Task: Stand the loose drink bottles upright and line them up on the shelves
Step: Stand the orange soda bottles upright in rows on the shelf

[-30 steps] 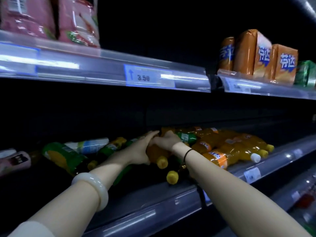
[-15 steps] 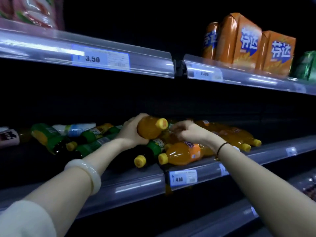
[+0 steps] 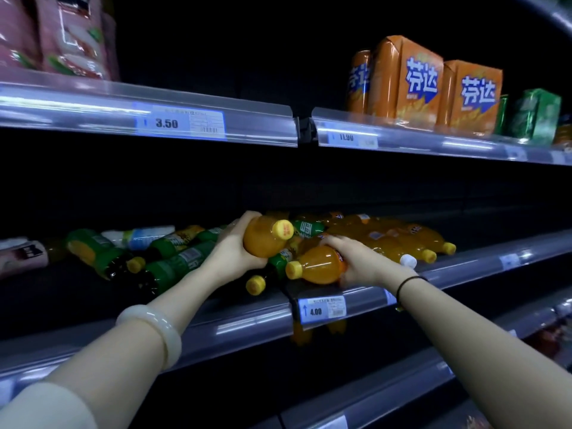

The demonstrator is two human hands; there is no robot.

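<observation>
Orange soda bottles (image 3: 399, 239) lie heaped mid-frame; the left hand (image 3: 230, 247) grips one (image 3: 263, 236) aloft, right hand (image 3: 356, 261) fingers clasp another (image 3: 318, 264). Pulling that one could send neighbours rolling off the shelf (image 3: 247, 320) lip.

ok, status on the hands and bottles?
Left hand holds lifted orange bottle. Right hand grips lying orange bottle. Loose bottle pile crowds the shelf.

Each hand grips an orange bottle (left (image 3: 236, 247) bottle (image 3: 263, 238) lifted; right (image 3: 360, 263) bottle (image 3: 322, 264) lying).
</observation>
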